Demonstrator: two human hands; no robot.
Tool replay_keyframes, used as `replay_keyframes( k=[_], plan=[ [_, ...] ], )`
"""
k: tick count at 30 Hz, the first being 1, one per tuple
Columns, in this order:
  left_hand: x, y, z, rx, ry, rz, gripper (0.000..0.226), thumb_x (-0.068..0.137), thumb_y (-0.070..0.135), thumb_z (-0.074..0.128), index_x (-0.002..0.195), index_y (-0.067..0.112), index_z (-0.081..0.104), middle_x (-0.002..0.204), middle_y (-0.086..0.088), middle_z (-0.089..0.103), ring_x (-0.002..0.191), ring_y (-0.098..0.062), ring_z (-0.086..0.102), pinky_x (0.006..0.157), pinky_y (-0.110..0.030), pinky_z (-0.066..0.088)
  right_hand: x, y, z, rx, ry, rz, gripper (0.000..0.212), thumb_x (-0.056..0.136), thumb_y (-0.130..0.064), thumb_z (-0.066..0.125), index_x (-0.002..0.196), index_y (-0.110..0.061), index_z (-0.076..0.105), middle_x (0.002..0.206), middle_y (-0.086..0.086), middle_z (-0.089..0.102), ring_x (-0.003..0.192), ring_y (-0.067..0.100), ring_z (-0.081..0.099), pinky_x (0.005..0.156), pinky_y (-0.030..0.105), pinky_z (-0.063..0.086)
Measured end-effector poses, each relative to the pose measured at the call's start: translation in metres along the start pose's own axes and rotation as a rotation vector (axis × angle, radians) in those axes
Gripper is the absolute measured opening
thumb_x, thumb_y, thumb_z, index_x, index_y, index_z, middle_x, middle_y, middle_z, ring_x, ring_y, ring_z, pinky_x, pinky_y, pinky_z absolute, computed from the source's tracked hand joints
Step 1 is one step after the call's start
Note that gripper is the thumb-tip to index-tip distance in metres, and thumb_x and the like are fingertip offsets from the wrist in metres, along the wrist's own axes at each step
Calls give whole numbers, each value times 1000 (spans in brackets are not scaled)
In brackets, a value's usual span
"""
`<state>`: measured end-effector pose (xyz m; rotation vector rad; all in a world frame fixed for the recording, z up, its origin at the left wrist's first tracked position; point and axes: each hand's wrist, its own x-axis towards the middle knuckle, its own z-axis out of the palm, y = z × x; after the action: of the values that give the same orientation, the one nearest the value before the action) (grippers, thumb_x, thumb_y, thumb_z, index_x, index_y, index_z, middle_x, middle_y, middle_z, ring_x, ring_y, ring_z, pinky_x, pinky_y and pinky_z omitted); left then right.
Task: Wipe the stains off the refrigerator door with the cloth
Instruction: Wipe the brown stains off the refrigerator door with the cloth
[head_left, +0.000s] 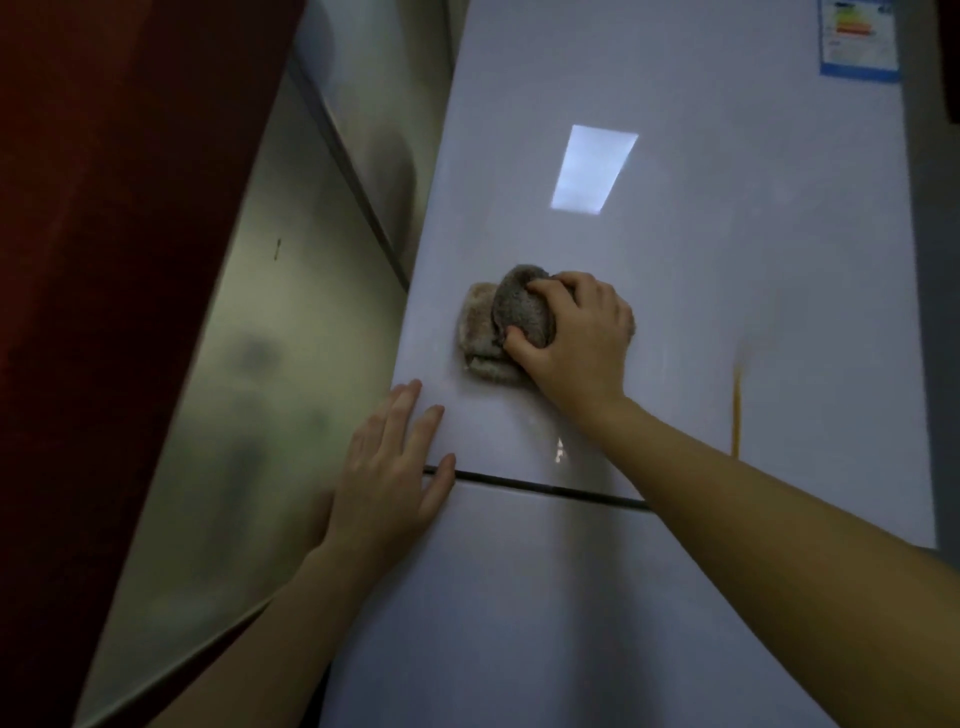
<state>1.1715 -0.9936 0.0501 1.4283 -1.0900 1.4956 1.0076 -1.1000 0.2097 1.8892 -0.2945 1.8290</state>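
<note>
The pale refrigerator door (701, 234) fills the middle and right of the view. My right hand (576, 332) presses a bunched grey-and-beige cloth (493, 332) flat against the upper door, near its left edge. A thin yellow-orange streak (736, 410) runs down the door to the right of my right forearm. My left hand (389, 473) lies flat with fingers spread at the door's left edge, across the dark gap (545, 488) between the upper and lower doors. It holds nothing.
The refrigerator's metallic side panel (249, 415) runs along the left, next to a dark red surface (93, 260). A blue-bordered energy label (857, 36) sits at the door's top right. A bright rectangular light reflection (592, 169) shows above the cloth.
</note>
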Motion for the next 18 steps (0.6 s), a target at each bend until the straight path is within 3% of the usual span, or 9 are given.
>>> replay_keyframes(
  k=[5,11,18],
  plan=[
    [-5,-3,6,-19,21,13,55,95,42,46,140,11,55,156,-16,41,144,-32,41,108,-39,40,17,-25,19,6,-31,-76,53,81,-55,65,126,-26,65,126,1,59,118,25,52,105,42,31],
    [-6,0,10,-84,55,-13,55,95,40,48,142,12,53,157,-14,41,145,-31,40,112,-43,41,-7,-4,7,15,-83,-262,57,79,-54,69,128,-25,66,130,1,59,121,24,52,107,42,32],
    [-6,6,9,-164,58,-89,49,93,37,48,135,14,58,154,-11,45,141,-30,44,110,-43,43,37,-26,21,-16,-20,28,56,84,-55,65,131,-26,60,128,4,55,120,27,48,105,43,32]
  ],
)
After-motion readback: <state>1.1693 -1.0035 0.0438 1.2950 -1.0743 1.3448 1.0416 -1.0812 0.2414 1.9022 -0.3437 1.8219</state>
